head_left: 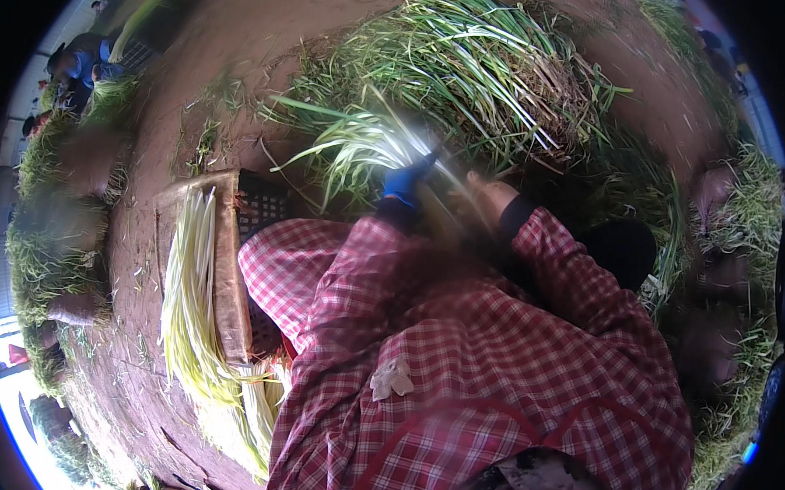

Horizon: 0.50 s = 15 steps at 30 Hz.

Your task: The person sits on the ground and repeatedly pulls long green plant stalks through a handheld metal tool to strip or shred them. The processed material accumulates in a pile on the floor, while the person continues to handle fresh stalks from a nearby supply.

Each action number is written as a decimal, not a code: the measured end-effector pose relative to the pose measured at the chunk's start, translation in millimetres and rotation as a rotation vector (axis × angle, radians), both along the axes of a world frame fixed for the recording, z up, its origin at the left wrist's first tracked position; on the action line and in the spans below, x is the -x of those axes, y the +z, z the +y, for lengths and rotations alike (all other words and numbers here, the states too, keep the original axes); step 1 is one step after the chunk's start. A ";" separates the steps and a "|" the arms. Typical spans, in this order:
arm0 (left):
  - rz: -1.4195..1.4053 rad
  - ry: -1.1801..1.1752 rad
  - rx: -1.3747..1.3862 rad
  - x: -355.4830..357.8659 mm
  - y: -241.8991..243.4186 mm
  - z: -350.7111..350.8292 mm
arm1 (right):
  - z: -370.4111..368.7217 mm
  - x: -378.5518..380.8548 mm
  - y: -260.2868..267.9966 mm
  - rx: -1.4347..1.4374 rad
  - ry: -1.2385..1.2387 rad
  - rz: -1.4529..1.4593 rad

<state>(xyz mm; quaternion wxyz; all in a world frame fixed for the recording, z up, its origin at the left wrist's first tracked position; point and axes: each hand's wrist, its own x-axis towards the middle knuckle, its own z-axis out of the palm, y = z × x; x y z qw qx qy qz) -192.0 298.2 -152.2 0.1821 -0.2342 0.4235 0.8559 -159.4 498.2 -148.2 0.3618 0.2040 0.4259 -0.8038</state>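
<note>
My left hand [408,179], in a blue glove, is closed round a bunch of pale garlic chives [377,139], whose leaf tips fan out to the left. My right hand [490,195] is just right of it, by the lower end of the bunch; blur hides whether its fingers hold any stalks. Beyond both hands lies a big heap of green, leafy stalks [466,64] with brown, dry bases. To the left, cleaned yellow-white stalks [194,262] rest along a cloth-covered board [229,290] beside a dark plastic crate [263,203].
More bundled greens [45,230] line the left side, and others [749,208] the right. A person in blue [82,60] sits at the upper left near another crate [136,55]. Leaf scraps lie scattered on the brown ground [134,299].
</note>
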 end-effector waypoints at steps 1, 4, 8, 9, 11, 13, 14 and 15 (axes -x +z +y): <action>0.034 0.025 -0.002 -0.6 -3.2 3.8 | -4.5 5.0 1.0 0.079 0.053 0.045; 0.123 0.026 -0.010 -6.2 -14.6 9.8 | -23.6 21.0 -7.5 -0.191 0.041 0.275; 0.017 0.016 0.141 -8.1 -23.9 9.3 | -41.4 23.7 -37.2 -0.522 -0.018 0.420; -0.024 0.030 0.123 -7.7 -24.4 8.8 | -43.5 22.7 -42.5 -0.325 -0.154 0.384; -0.113 0.033 0.062 -5.8 -23.3 6.6 | -47.0 19.8 -44.5 0.002 -0.369 0.181; -0.098 0.118 0.121 -2.4 -19.9 3.0 | -46.3 16.2 -32.7 0.020 -0.390 0.164; -0.097 0.146 0.132 -0.9 -17.6 2.1 | -42.1 14.7 -21.9 -0.281 -0.250 0.300; -0.112 0.160 -0.036 0.5 -14.6 -3.5 | -36.0 12.9 -10.3 -0.551 -0.123 0.407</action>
